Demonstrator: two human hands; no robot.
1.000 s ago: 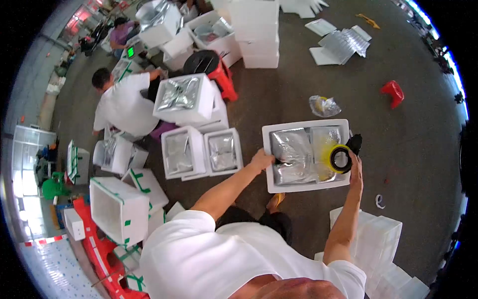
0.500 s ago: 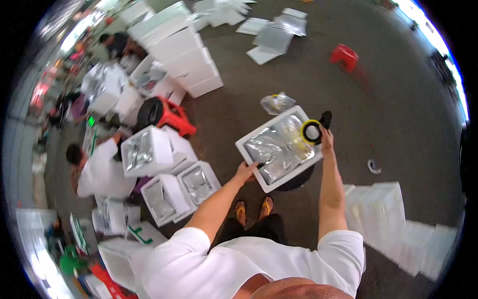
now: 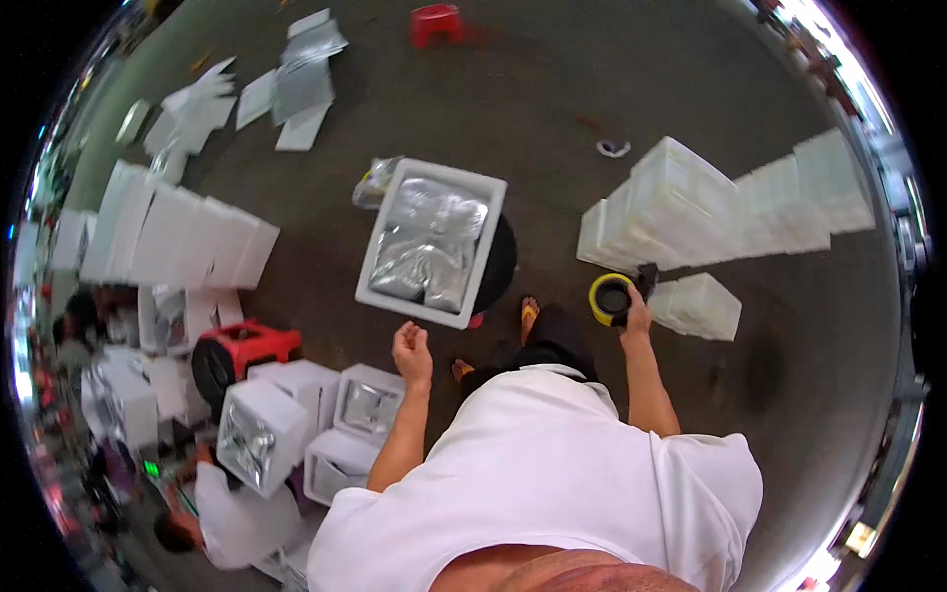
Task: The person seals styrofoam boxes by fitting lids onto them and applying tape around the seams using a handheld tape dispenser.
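Observation:
My right hand (image 3: 638, 314) is closed around a tape dispenser (image 3: 646, 281) with a black handle, carrying a roll of yellow-edged tape (image 3: 611, 298). It is held away from the boxes, above the floor. My left hand (image 3: 412, 353) has its fingers curled in a loose fist, just off the near edge of a white foam box (image 3: 412, 309). That box is open on top, and shiny silver foil packaging (image 3: 434, 237) fills it. It rests on a dark round stool seat (image 3: 501, 261), mostly hidden beneath it.
Lidded white foam boxes (image 3: 681, 202) are stacked at right. More foam boxes (image 3: 261, 434) with foil inside stand at lower left, near a seated person in a white shirt (image 3: 242, 518). A red stool (image 3: 436, 25), foam sheets (image 3: 306, 89) and a clear plastic bag (image 3: 375, 183) lie farther off.
My left hand has let go of the foam box and curled up. My right hand has moved away from the box, still with the tape dispenser. The view has turned right.

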